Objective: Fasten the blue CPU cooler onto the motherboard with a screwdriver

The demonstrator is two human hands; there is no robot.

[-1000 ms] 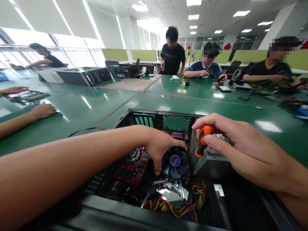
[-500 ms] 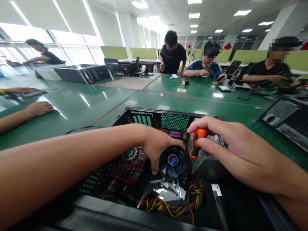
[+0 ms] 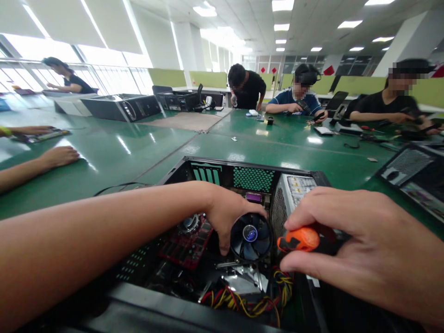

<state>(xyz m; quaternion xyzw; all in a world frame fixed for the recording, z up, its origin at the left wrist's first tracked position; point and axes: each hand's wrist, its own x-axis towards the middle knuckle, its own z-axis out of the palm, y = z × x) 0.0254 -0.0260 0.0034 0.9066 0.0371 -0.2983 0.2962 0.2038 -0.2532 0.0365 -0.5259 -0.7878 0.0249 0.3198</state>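
Observation:
My left hand point(image 3: 227, 210) reaches into an open black computer case point(image 3: 152, 305) and curls around the rim of a round black cooling fan point(image 3: 256, 249). Its thumb presses the near left side and the fingers lie along the far edge. Above the case's right side, my right hand point(image 3: 364, 240) grips a screwdriver with an orange and black handle point(image 3: 301, 239); its shaft is not visible. Left of the fan sits a red circuit board point(image 3: 182, 247). A bundle of coloured wires point(image 3: 239, 300) lies in front of the fan. The power supply point(image 3: 296, 185) is partly behind my right hand.
Other people work around the green table point(image 3: 156, 148). A person's hand point(image 3: 58, 156) rests at the left. Another open case point(image 3: 412, 175) stands at the right, with more computer cases point(image 3: 121, 106) at the back left. Small parts lie across the far side.
My right hand has drawn back and down toward me, tipping the screwdriver handle from upright to nearly level. My left hand stays on the fan. The standing person opposite bends lower.

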